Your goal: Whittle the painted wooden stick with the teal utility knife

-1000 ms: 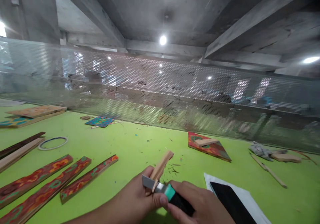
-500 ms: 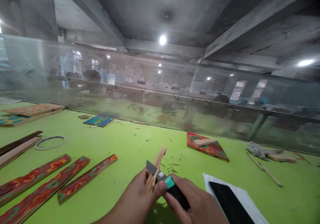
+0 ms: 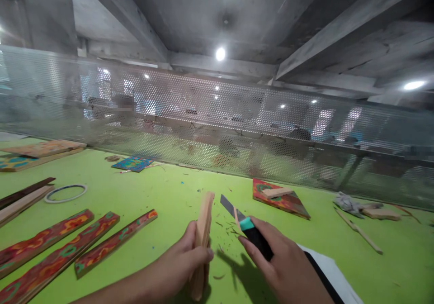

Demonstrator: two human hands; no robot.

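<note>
My left hand is wrapped round a pale wooden stick, which points up and away from me. To its right, my right hand grips a utility knife with a black and teal handle. The knife's blade is out, pointing up and left, apart from the stick. A thin wood shaving clings to the blade. Small shavings lie on the green table between the two hands.
Painted wooden strips and a tape ring lie left. A red painted board sits beyond the knife. A phone on white paper is partly behind my right hand. A perforated metal screen crosses the table's back.
The knife has come off the stick as my right hand moved right. My left hand has turned the stick more upright, showing more of its length.
</note>
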